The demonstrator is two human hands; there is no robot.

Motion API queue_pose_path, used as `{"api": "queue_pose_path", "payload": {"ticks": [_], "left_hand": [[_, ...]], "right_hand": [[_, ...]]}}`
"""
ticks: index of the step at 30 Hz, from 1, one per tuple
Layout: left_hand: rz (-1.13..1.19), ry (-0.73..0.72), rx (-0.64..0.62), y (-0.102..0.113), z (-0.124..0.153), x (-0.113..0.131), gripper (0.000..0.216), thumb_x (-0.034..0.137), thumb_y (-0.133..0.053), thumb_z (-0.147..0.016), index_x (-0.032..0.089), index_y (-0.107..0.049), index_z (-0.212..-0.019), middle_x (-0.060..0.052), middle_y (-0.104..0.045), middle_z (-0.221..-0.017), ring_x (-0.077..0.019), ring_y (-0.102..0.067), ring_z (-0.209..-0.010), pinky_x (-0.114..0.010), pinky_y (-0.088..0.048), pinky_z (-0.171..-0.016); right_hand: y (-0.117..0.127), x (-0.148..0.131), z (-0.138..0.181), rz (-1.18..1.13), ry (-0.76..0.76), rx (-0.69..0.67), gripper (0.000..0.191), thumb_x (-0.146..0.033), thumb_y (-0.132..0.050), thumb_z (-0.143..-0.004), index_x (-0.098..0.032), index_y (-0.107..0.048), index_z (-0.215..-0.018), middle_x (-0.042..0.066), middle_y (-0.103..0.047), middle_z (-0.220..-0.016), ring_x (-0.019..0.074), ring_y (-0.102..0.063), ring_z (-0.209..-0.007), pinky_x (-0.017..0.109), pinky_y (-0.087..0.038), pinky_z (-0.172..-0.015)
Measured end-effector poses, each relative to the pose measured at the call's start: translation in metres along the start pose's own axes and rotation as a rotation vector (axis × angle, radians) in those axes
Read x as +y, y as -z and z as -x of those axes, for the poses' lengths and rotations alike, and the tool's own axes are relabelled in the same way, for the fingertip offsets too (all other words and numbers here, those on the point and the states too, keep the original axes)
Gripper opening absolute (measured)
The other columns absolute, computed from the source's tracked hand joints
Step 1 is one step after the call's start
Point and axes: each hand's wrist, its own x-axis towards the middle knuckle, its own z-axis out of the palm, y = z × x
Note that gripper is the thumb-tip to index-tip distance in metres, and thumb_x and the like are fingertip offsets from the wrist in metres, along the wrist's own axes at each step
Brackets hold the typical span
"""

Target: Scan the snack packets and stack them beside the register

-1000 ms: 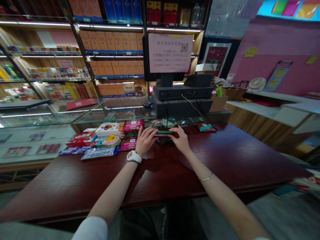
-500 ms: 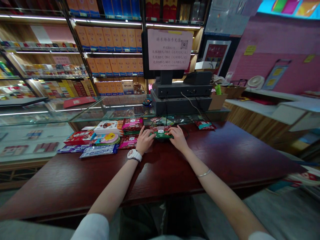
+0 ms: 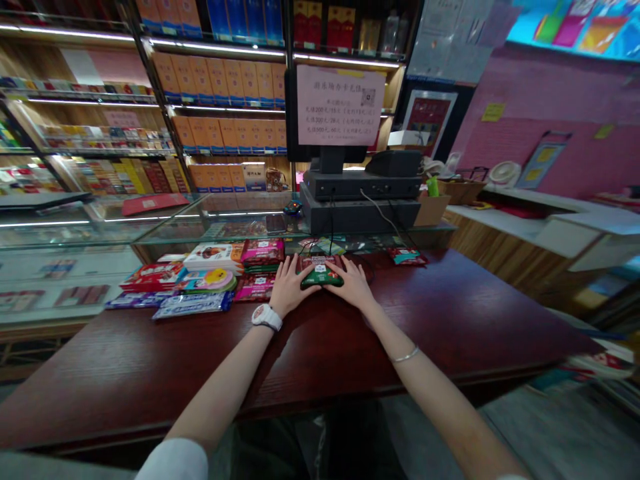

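Observation:
A green and brown snack packet (image 3: 321, 272) lies on the dark wooden table in front of the monitor stand. My left hand (image 3: 291, 283), with a white watch at the wrist, grips its left side between thumb and forefinger; the other fingers fan outward. On its right side my right hand (image 3: 350, 283) grips it the same way, thumb along the near edge. Pink snack packets (image 3: 263, 252) are stacked just left of my left hand, with another pink packet (image 3: 255, 287) in front. What lies beneath the green packet is hidden.
Left of the stack are a white box (image 3: 213, 257), a red packet (image 3: 154, 275) and blue-white wrapped bars (image 3: 193, 305). A single red and teal packet (image 3: 407, 257) lies to the right. Behind stand a glass counter (image 3: 225, 223) and a monitor (image 3: 340, 107) with cables.
Both hands have settled further around the green packet, thumbs now stretched along its near edge. The packet's front shows more fully. The camera view has shifted slightly.

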Motion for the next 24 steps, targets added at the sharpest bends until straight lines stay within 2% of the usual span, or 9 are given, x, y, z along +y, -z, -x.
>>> {"api": "queue_pose_path", "payload": {"ticks": [4,8,16,24], "left_hand": [[-0.037,0.092,-0.022,-0.001,0.001,0.007,0.058,0.060,-0.055,-0.087,0.041,-0.048,-0.142,-0.007,-0.048,-0.148,-0.0365,-0.036,-0.142,-0.054,-0.029,-0.116],[-0.068,0.126,-0.008,-0.002,0.003,0.016,0.058,0.056,-0.054,-0.090,0.036,-0.047,-0.143,-0.010,-0.059,-0.134,-0.0341,-0.045,-0.135,-0.051,-0.033,-0.114],[-0.045,0.126,0.127,-0.003,0.005,0.021,0.046,0.046,-0.065,-0.086,0.028,-0.063,-0.129,-0.011,-0.063,-0.129,-0.0316,-0.052,-0.127,-0.049,-0.035,-0.113],[-0.020,0.089,0.183,-0.002,0.005,0.019,0.040,0.043,-0.068,-0.084,0.026,-0.068,-0.120,-0.011,-0.066,-0.121,-0.0282,-0.058,-0.116,-0.047,-0.040,-0.110]], "right_hand": [[0.000,0.001,-0.001,0.005,0.021,0.011,0.066,-0.059,-0.062,-0.084,-0.037,-0.046,-0.144,0.010,-0.047,-0.147,0.0325,-0.041,-0.138,0.059,-0.024,-0.114],[-0.004,0.002,-0.002,-0.007,0.033,0.070,0.059,-0.059,-0.057,-0.088,-0.033,-0.052,-0.140,0.011,-0.055,-0.138,0.0275,-0.049,-0.130,0.056,-0.025,-0.115],[-0.002,-0.012,0.005,0.047,-0.037,0.186,0.054,-0.059,-0.061,-0.087,-0.031,-0.060,-0.133,0.012,-0.059,-0.132,0.0288,-0.055,-0.120,0.056,-0.027,-0.113],[0.006,-0.028,0.010,0.098,-0.156,0.151,0.051,-0.058,-0.060,-0.088,-0.036,-0.058,-0.135,0.011,-0.061,-0.116,0.0288,-0.058,-0.110,0.060,-0.035,-0.105]]}}
